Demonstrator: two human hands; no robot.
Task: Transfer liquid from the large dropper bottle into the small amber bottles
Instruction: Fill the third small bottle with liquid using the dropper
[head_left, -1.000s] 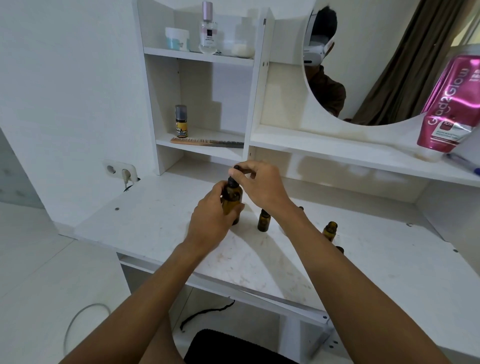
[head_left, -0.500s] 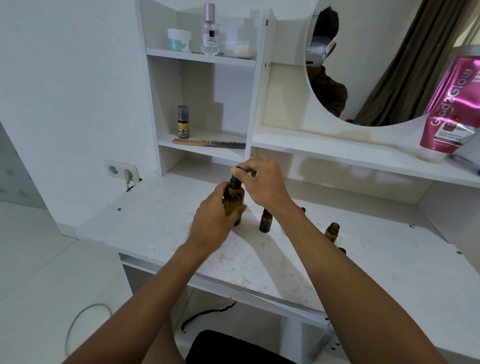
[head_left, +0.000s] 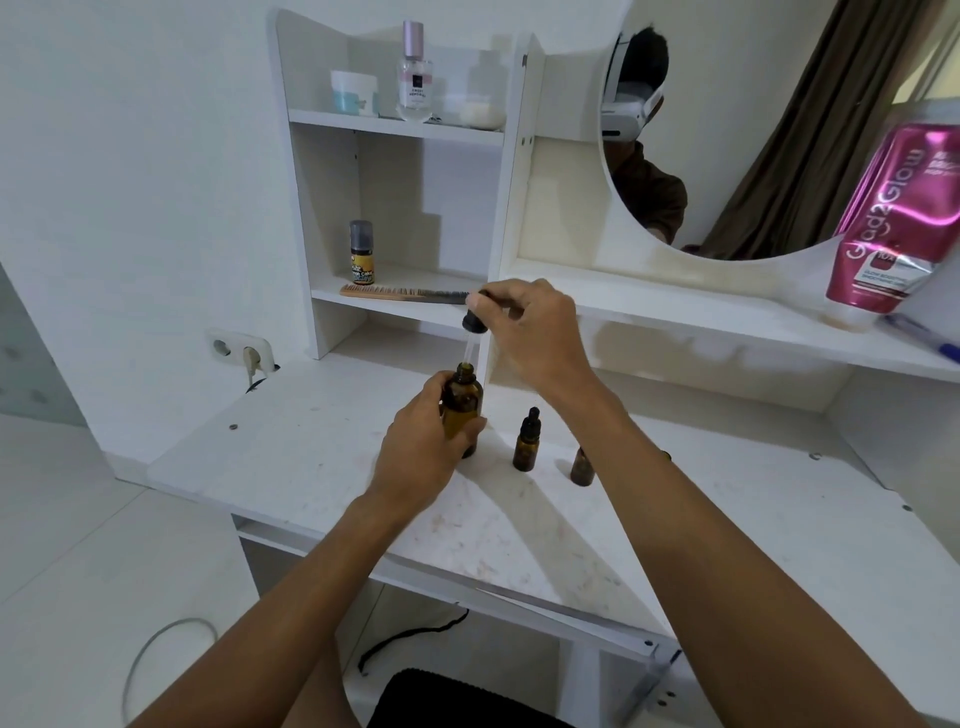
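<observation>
With the left hand (head_left: 421, 447) wrapped around the big bottle (head_left: 461, 410) and right fingers (head_left: 498, 306) pinching the dropper (head_left: 474, 325) just above its mouth, a squeeze or knock against the rim could drip liquid short of the small bottles (head_left: 527, 447).

Dropper (head_left: 474, 323) above large bottle (head_left: 462, 410)

— Any print you can make out?
— "Glad2Glow" runs up the pink tube (head_left: 901, 218), far right of the grips.
— And the perfume bottle (head_left: 414, 78), or the yellow-labelled bottle (head_left: 361, 253)?
— Labelled, but too small to read.
</observation>
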